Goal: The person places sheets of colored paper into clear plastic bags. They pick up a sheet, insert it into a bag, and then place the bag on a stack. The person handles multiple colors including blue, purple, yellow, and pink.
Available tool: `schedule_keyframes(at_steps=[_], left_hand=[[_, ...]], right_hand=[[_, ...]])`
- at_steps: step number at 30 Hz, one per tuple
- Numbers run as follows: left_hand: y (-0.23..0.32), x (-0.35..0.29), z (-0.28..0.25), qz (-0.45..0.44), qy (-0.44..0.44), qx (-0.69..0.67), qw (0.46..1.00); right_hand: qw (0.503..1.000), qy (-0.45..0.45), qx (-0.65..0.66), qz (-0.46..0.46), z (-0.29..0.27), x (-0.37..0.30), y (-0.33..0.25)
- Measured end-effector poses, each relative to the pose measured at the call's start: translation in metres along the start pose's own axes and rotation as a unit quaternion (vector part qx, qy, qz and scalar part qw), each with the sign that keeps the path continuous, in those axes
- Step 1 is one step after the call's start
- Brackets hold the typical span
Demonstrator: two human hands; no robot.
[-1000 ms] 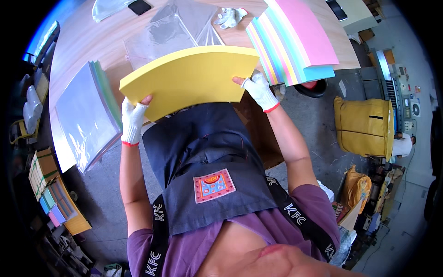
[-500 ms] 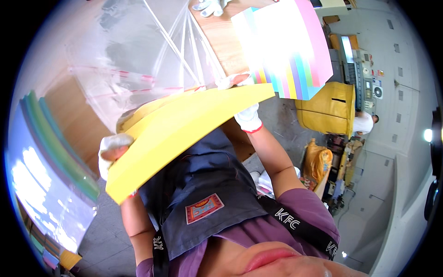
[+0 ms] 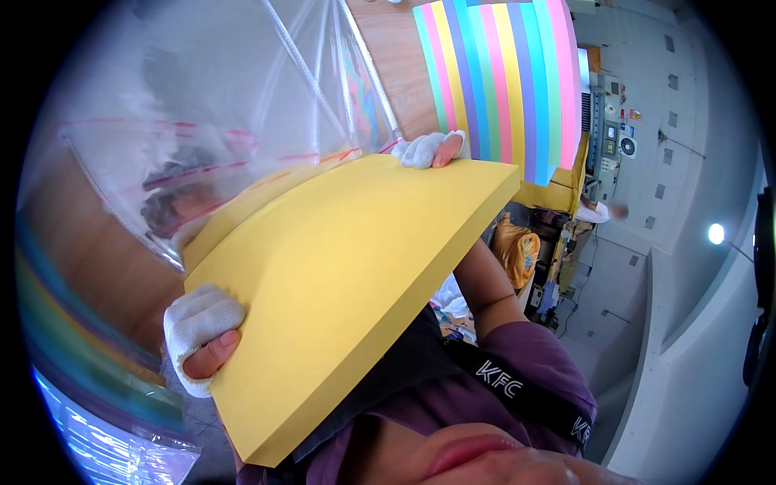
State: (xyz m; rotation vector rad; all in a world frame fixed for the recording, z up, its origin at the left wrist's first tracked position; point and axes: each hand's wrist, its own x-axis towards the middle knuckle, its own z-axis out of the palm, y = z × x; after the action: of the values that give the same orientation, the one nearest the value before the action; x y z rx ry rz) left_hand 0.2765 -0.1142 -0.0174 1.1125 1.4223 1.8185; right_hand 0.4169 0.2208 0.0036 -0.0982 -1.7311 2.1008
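Observation:
A thick stack of yellow paper (image 3: 347, 275) is held tilted in front of my chest, its broad face showing. My left hand (image 3: 204, 339), in a white glove with the thumb bare, is closed on the stack's left end. At the far right edge, my right hand (image 3: 432, 150), gloved the same way, curls its fingers over the paper. Just beyond the stack lie large clear plastic bags (image 3: 218, 73) with red strips along their mouths. The stack's far edge meets the bags; whether any paper is inside them I cannot tell.
A tall pile of paper in pastel colour bands (image 3: 501, 89) stands on the wooden table (image 3: 388, 65) at the far right. Plastic-wrapped coloured stacks (image 3: 89, 339) sit at the left. An orange sack (image 3: 517, 250) and another person (image 3: 592, 212) are farther right.
The yellow stack has tipped up and come nearer to me, so its broad face now shows instead of mostly its edge. Both hands have kept hold of it.

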Motion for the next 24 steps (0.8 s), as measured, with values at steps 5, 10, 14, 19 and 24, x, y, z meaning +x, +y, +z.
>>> schedule_keyframes(at_steps=[5,10,14,19,24], left_hand=[[0.002,0.003,-0.002,-0.024,-0.009,-0.005,1.0],[-0.003,-0.001,0.008,0.036,0.043,-0.009,0.998],[-0.005,0.0,0.019,0.113,0.1,-0.012,0.989],[-0.005,0.001,0.008,0.048,0.049,-0.013,0.998],[0.006,0.01,0.007,0.046,0.031,0.007,0.998]], right_hand=[[1.0,-0.007,0.013,-0.002,-0.008,0.002,0.002],[0.999,-0.009,0.039,-0.004,-0.009,-0.001,0.001],[0.998,-0.041,0.046,-0.009,-0.013,0.004,0.01],[0.999,-0.01,0.054,-0.005,-0.006,-0.001,0.003],[0.999,-0.005,0.042,-0.012,-0.008,0.001,0.008]])
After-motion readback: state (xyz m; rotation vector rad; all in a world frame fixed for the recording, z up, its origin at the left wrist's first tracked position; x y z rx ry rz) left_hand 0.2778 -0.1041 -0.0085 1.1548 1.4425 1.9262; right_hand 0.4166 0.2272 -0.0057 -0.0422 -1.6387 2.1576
